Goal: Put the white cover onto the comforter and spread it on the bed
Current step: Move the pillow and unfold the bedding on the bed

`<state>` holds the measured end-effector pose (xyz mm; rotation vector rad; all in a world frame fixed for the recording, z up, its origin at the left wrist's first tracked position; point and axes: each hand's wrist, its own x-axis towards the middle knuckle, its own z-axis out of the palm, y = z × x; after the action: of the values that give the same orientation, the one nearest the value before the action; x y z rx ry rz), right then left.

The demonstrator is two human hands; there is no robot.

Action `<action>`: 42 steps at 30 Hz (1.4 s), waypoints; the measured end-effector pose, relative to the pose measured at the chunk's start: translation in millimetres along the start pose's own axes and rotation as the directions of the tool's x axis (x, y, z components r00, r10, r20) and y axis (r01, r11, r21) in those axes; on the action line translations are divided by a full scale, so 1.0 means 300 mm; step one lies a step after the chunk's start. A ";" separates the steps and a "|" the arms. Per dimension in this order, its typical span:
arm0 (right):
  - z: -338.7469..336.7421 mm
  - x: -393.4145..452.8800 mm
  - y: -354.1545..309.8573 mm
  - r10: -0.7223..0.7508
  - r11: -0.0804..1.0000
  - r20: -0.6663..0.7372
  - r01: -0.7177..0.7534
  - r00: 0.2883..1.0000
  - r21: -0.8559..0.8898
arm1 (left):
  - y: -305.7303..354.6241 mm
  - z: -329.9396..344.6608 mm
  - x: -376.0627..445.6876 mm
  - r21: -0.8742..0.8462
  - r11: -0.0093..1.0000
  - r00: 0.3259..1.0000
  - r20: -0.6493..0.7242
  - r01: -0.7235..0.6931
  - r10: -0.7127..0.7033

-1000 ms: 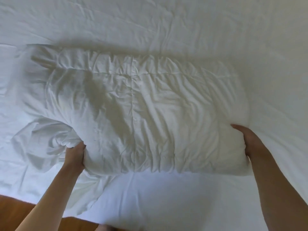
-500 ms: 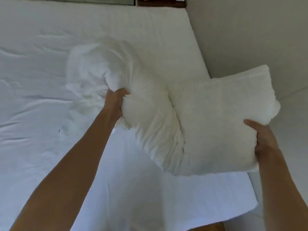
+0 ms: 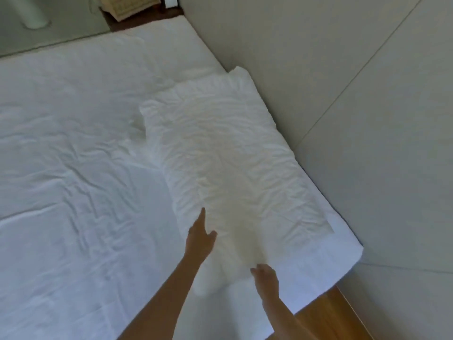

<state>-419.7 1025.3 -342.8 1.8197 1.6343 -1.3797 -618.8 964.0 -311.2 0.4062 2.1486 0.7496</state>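
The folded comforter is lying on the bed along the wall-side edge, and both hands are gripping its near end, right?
Not quite. The folded comforter does lie on the bed along the wall-side edge, but the head view shows neither hand gripping it: the left hand has straight fingers beside it, and the right hand hangs relaxed at its near end, holding nothing.

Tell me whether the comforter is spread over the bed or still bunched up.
Still bunched. The comforter lies as a narrow, wrinkled bundle along the bed's wall-side edge, leaving most of the sheet bare. The left hand and right hand are at its near end.
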 end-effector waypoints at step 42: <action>0.046 -0.208 -0.154 -0.918 0.325 0.135 0.902 0.373 -0.286 | 0.368 -0.040 -0.111 0.742 0.659 0.992 0.100 -0.124 0.074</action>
<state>-459.0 992.1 -282.8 0.6006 2.9364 -1.2326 -603.7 1027.6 -215.4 0.9687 2.3091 -0.1616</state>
